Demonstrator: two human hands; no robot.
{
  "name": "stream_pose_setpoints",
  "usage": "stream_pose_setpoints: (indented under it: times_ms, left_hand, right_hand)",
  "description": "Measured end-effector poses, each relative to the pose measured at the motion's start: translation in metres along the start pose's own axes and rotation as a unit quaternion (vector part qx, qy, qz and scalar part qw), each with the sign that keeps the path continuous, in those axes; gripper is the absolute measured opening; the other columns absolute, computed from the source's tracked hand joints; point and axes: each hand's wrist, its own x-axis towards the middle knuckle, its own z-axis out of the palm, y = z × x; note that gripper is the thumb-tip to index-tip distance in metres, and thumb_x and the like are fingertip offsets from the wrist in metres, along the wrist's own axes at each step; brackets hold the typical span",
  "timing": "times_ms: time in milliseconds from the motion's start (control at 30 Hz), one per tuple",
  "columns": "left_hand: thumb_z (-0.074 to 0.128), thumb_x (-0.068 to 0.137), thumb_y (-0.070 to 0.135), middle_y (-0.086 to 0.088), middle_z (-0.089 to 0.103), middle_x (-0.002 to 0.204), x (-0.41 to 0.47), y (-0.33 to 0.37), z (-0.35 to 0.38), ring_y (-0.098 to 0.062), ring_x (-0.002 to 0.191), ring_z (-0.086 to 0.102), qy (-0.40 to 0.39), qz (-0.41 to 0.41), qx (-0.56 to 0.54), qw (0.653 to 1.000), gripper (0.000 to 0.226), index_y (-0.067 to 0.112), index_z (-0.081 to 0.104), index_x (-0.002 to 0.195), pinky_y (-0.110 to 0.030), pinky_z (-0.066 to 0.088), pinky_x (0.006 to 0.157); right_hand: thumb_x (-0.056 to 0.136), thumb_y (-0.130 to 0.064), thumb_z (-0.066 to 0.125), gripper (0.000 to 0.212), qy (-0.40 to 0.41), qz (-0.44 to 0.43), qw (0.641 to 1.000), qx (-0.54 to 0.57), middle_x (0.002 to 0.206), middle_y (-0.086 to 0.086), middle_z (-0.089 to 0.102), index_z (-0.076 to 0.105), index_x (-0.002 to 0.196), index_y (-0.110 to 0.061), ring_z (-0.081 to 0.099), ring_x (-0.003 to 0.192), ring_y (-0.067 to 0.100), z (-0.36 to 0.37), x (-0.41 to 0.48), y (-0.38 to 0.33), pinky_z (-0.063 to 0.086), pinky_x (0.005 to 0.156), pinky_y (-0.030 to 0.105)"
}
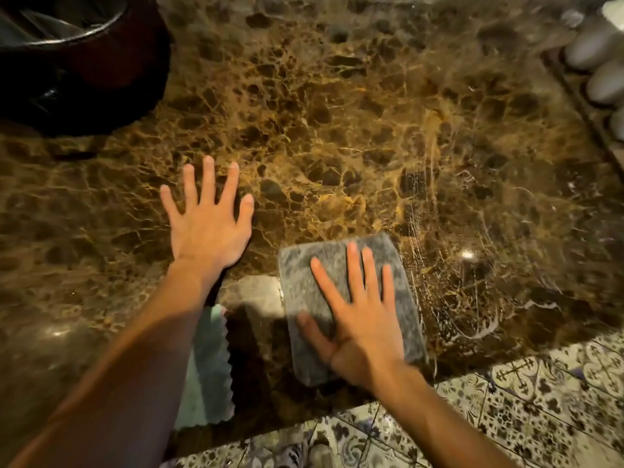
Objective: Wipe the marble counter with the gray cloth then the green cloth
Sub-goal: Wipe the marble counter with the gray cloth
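Observation:
The brown marble counter (337,123) fills most of the view. A folded gray cloth (304,282) lies flat on it near the front edge. My right hand (354,319) presses on the cloth with fingers spread. My left hand (206,214) rests flat on the bare marble to the left, fingers apart, holding nothing. The green cloth (209,373), with a zigzag edge, lies by the front edge and is partly hidden under my left forearm. Wet streaks show on the marble right of the gray cloth.
A dark round pot (77,62) stands at the back left. Pale rounded objects on a tray (601,72) sit at the right edge. Below the counter's front edge is a patterned tile floor (540,407).

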Motion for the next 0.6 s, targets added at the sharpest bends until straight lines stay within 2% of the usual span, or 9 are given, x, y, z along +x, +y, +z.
stream_pose_setpoints:
  times_ms: [100,167,233,400,600]
  left_hand:
    - [0.003,0.1,0.064,0.0,-0.004,0.172,-0.002,0.001,0.0,-0.029,0.157,-0.009,0.008,0.0,-0.004,1.0,0.066,0.039,0.002,0.161,-0.064,-0.007,0.122]
    - [0.003,0.1,0.064,0.0,-0.004,0.172,-0.001,0.001,0.0,-0.029,0.157,-0.008,0.011,-0.001,-0.002,1.0,0.066,0.039,0.002,0.161,-0.064,-0.006,0.122]
    - [0.003,0.1,0.064,0.0,-0.005,0.172,-0.001,0.001,-0.001,-0.029,0.157,-0.009,0.007,-0.001,0.0,1.0,0.066,0.039,0.001,0.161,-0.063,-0.007,0.122]
    - [0.002,0.1,0.064,0.001,-0.006,0.172,-0.003,0.0,0.0,-0.028,0.157,-0.011,0.003,0.0,0.001,1.0,0.066,0.04,0.0,0.161,-0.063,-0.006,0.123]
    - [0.0,0.1,0.063,0.003,-0.014,0.171,-0.003,0.001,0.0,-0.023,0.156,-0.017,0.002,-0.012,0.001,1.0,0.063,0.042,-0.009,0.159,-0.06,-0.009,0.123]
  right_hand:
    - [0.097,-0.078,0.029,0.081,-0.017,0.029,0.999,0.006,0.171,0.023,-0.006,0.001,0.164,-0.042,-0.009,0.157,0.043,0.011,-0.062,0.004,0.001,0.123,0.061]
    - [0.097,-0.079,0.03,0.081,-0.01,0.038,0.999,0.009,0.171,0.024,-0.003,0.005,0.164,-0.042,-0.005,0.157,0.044,0.013,-0.068,0.006,0.002,0.123,0.06]
    - [0.096,-0.08,0.027,0.081,-0.005,0.042,0.999,0.017,0.17,0.023,-0.006,0.002,0.164,-0.043,-0.009,0.157,0.043,0.011,-0.052,0.007,0.0,0.124,0.062]
    - [0.095,-0.083,0.013,0.077,-0.011,0.073,0.997,0.028,0.168,0.013,-0.029,-0.016,0.159,-0.051,-0.027,0.155,0.034,-0.017,0.058,0.023,-0.014,0.123,0.061]
    - [0.091,-0.087,0.013,0.082,0.007,0.088,0.996,0.026,0.172,0.015,-0.014,0.0,0.162,-0.048,-0.016,0.158,0.036,-0.064,0.257,0.067,-0.01,0.124,0.062]
